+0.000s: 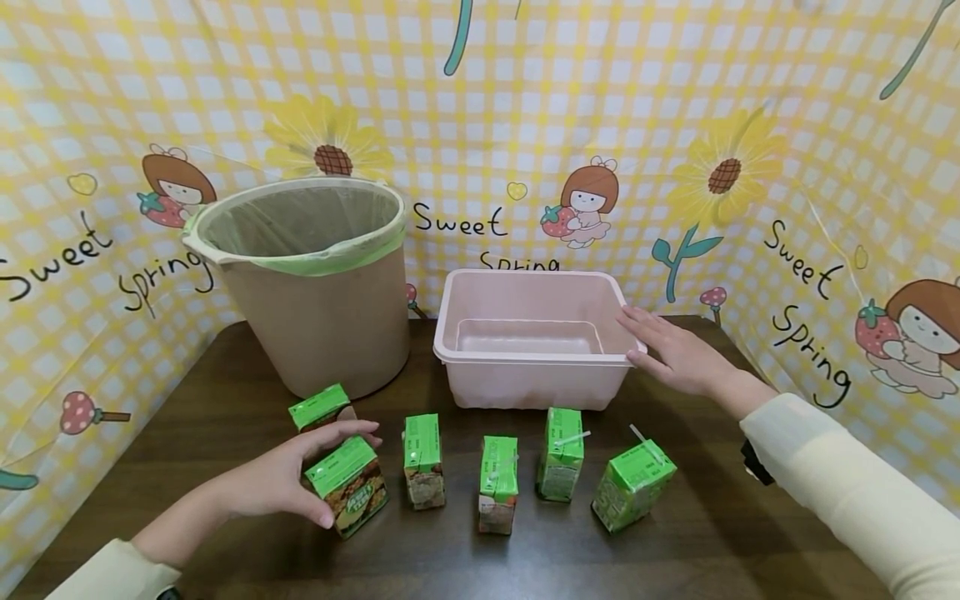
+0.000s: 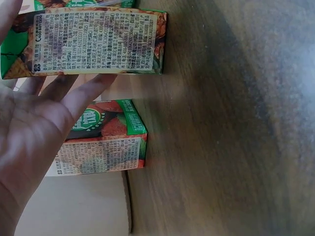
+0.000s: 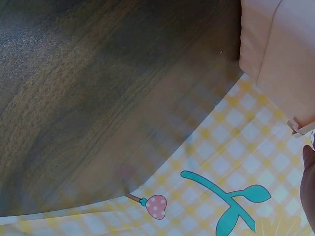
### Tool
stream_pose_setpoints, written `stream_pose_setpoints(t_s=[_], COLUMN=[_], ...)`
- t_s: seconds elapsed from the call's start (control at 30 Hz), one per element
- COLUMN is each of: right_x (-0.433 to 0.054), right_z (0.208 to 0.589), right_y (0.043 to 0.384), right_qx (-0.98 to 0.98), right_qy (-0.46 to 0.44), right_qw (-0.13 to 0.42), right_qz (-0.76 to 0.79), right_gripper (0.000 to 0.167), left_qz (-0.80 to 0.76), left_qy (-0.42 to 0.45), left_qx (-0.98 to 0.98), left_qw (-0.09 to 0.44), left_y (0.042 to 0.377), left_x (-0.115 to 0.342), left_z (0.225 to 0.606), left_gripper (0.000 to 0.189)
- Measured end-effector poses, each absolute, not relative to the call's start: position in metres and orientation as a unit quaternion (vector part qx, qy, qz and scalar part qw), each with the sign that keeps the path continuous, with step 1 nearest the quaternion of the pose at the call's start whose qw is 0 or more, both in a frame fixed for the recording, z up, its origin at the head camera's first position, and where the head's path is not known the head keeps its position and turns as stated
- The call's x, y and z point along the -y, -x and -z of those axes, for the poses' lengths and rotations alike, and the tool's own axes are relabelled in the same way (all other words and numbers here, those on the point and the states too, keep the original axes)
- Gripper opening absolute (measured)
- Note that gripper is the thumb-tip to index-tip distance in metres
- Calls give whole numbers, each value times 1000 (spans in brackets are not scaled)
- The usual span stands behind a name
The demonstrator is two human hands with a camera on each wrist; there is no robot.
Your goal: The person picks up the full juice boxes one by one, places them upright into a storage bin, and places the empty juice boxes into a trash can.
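Note:
My left hand (image 1: 281, 471) spans a green-topped drink carton (image 1: 358, 497) at the front left, thumb on its near side and fingers along its far side. In the left wrist view the fingers pass between this carton (image 2: 98, 42) and another drink carton (image 2: 101, 155); that second carton (image 1: 318, 407) stands just behind in the head view. Several more green-topped cartons stand in a loose row to the right, some with straws. My right hand (image 1: 678, 354) rests on the right rim of a pink plastic bin (image 1: 536, 383), its fingers fairly straight. In the right wrist view only a finger edge shows.
A tall tan bucket (image 1: 337, 325) lined with a clear bag stands at the back left. All stand on a dark wooden table (image 1: 247, 550). Yellow checked cloth (image 1: 480, 108) with cartoon prints rises behind and at both sides.

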State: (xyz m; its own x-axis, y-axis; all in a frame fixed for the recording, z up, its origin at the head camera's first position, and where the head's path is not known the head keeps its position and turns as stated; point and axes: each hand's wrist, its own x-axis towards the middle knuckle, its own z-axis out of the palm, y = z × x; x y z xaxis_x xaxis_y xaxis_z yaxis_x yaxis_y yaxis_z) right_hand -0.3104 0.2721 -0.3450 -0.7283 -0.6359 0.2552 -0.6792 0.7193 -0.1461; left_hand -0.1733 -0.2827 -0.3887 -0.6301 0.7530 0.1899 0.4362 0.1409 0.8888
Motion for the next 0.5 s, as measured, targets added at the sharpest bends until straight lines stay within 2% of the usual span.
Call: stream_pose_setpoints(t_s=[0.17,0.33,0.5], right_x=[-273,-274,-273], right_z=[346,347,347], right_y=[311,312,312], right_qx=[922,922,923], right_qy=[-356,-355,-355], right_qw=[95,96,93], right_qz=[-119,-118,-119], right_gripper=[59,59,58], left_qz=[-563,-571,-562], left_qy=[-389,-382,-338], left_qx=[-697,-693,-718], left_qw=[211,220,230], left_y=[175,176,173], left_x=[283,283,282], left_z=[391,391,389], left_gripper=[91,87,83])
